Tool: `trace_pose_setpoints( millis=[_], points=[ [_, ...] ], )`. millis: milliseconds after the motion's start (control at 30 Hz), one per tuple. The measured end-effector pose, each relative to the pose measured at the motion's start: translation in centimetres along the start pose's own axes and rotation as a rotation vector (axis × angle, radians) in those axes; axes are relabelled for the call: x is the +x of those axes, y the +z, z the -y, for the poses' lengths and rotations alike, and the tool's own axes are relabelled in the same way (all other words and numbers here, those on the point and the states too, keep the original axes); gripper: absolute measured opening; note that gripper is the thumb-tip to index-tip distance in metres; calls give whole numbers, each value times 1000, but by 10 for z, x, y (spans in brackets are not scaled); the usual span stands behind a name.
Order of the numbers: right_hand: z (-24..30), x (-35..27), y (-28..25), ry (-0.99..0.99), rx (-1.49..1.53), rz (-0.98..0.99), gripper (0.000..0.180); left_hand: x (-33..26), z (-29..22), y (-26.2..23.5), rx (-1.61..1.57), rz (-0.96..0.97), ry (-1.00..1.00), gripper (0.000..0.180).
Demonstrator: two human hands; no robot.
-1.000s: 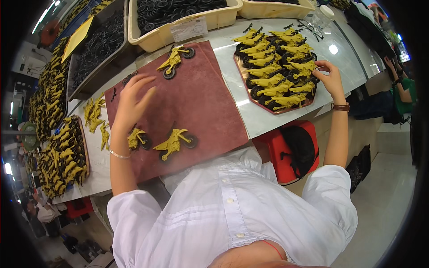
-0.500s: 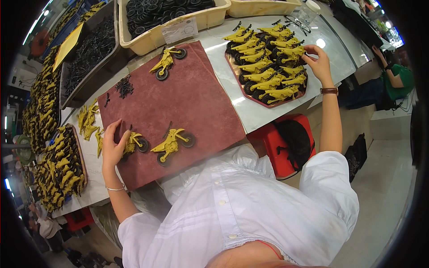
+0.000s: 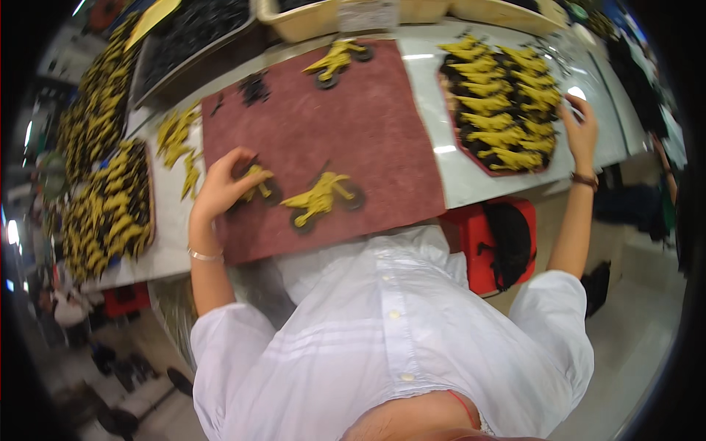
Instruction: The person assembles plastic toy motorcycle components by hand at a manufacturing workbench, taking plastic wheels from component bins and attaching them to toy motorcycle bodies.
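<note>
Since the earlier frame, the left hand point(image 3: 220, 187) had been closed, apparently, around a yellow toy motorcycle point(image 3: 257, 184) on the maroon mat point(image 3: 368, 125); the right hand point(image 3: 581, 132), fingers spread, was rested at the tray point(image 3: 471, 158). A steady grip was advisable.

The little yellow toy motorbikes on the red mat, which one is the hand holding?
The left hand grips the yellow motorbike nearest the mat's left edge. The middle motorbike beside it and the far motorbike at the mat's top lie untouched.
</note>
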State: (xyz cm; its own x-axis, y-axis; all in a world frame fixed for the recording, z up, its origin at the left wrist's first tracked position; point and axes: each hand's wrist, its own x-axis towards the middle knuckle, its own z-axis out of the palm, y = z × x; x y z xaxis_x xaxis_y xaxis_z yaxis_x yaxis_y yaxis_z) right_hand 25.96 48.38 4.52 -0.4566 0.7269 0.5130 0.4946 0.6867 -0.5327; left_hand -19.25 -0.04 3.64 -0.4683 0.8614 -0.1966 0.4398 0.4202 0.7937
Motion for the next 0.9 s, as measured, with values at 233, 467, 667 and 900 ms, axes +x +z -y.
trace_pose_setpoints(
  millis=[233, 467, 667, 900],
  points=[
    [202, -68, 89, -67, 406, 195, 24, -17, -10, -3, -61, -61, -34, 30],
    [300, -138, 175, -278, 426, 648, 59, -8, -30, 9, -255, -194, 64, 24],
    [305, -135, 171, -220, 547, 699, 62, 8, -38, 39, -449, -161, 113, 28],
    [294, -135, 162, -362, 514, 371, 55, 12, -76, 51, -352, 240, 104, 38]
  ],
)
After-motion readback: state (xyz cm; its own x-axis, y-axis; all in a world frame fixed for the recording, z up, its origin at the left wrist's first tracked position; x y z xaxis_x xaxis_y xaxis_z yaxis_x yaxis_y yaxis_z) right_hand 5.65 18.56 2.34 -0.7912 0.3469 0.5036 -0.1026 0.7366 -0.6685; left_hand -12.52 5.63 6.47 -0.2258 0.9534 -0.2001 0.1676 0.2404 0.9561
